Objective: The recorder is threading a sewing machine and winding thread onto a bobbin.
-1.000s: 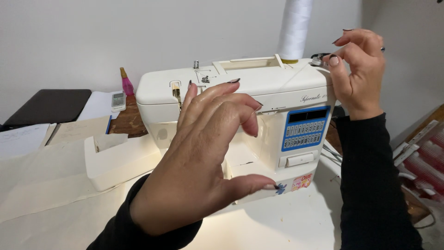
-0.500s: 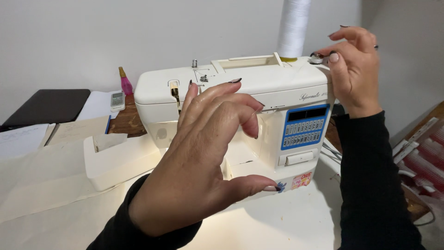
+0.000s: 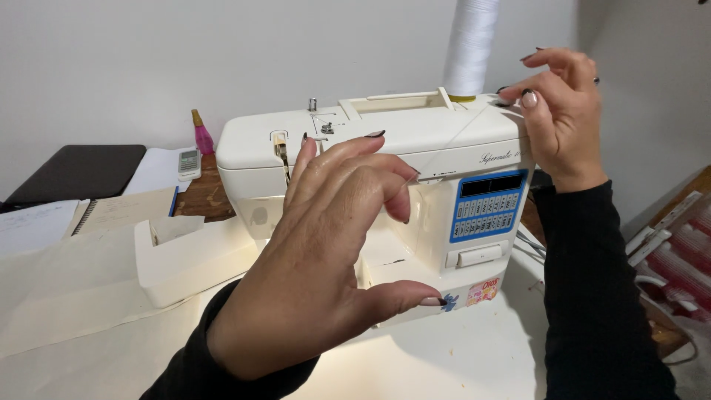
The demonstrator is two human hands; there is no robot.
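Observation:
A cream sewing machine (image 3: 385, 141) with a blue button panel (image 3: 489, 207) stands in front of me. My left hand (image 3: 326, 252) is raised before its front, with thumb spread low and fingertips pinching a thin white thread (image 3: 459, 139). The thread runs up and to the right, to my right hand (image 3: 563, 118). That hand pinches it at the machine's top right corner, next to a tall white thread cone (image 3: 470, 44) standing behind the machine. The needle area is hidden behind my left hand.
The machine's detached cream accessory box (image 3: 185, 259) lies to the left on pale paper. Behind it are a pink bottle (image 3: 201, 135), a small calculator (image 3: 189, 161), a black folder (image 3: 78, 172) and a notebook (image 3: 37, 222). A white rack (image 3: 674, 244) stands at the right.
My right hand has shifted slightly left and down toward the machine's top right corner. My left hand has stayed almost still.

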